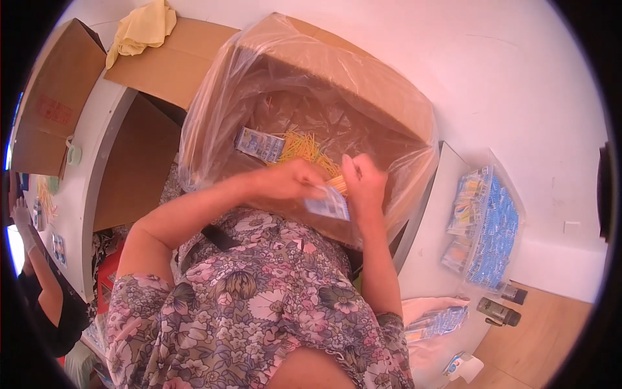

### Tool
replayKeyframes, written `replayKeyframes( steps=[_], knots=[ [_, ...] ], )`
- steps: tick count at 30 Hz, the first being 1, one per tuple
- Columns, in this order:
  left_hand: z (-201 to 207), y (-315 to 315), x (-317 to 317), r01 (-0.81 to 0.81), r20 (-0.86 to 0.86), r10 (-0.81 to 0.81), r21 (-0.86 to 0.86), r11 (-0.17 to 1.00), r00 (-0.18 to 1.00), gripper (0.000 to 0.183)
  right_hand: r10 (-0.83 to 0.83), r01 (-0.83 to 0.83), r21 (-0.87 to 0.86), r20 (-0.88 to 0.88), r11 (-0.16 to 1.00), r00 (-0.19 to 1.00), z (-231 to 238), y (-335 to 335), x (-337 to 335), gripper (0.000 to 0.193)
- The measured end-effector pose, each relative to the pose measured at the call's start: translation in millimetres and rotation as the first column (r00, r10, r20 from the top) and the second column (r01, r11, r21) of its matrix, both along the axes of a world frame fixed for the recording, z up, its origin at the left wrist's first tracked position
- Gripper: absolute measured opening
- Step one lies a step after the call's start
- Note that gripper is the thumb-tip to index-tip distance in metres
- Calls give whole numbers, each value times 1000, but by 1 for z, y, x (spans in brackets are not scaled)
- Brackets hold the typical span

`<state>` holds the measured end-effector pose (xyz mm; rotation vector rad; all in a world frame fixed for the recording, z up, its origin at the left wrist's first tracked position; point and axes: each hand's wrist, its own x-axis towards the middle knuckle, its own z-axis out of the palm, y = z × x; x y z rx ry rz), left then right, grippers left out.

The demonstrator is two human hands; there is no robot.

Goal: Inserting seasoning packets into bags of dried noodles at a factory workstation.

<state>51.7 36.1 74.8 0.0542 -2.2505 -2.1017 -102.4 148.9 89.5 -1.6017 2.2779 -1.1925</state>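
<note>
My left hand (295,179) is closed on a small clear plastic bag (328,205) with blue print, in front of my body. Close beside it, my right hand (364,181) grips a small bundle of thin yellow sticks (337,185), whose ends are at the mouth of the bag. How far they reach inside I cannot make out. Both hands are over the near side of a large cardboard box (363,68) lined with clear plastic film (210,123). Inside the box lie a loose heap of yellow sticks (303,146) and a blue-and-white printed packet (259,144).
On the white table at right stands a clear bin (495,240) of blue packets. Nearer are more packets (437,324) on pink cloth and a dark flask (497,312). A yellow cloth (144,29) hangs over cardboard at upper left. A co-worker's gloved hand (21,214) shows far left.
</note>
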Motion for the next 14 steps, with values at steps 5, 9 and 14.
replayKeyframes(
  steps=[5,9,14],
  knots=[
    [-16,-43,21,-311,191,269,241,919,944,18,178,-117,346,-152,931,972,-36,13,4,16],
    [-14,-44,17,-349,194,308,237,906,931,19,305,-216,461,-128,861,944,-50,17,11,18],
    [-8,-34,5,-304,163,257,446,842,953,25,-45,-153,243,653,958,756,-8,13,-14,22]
  ],
)
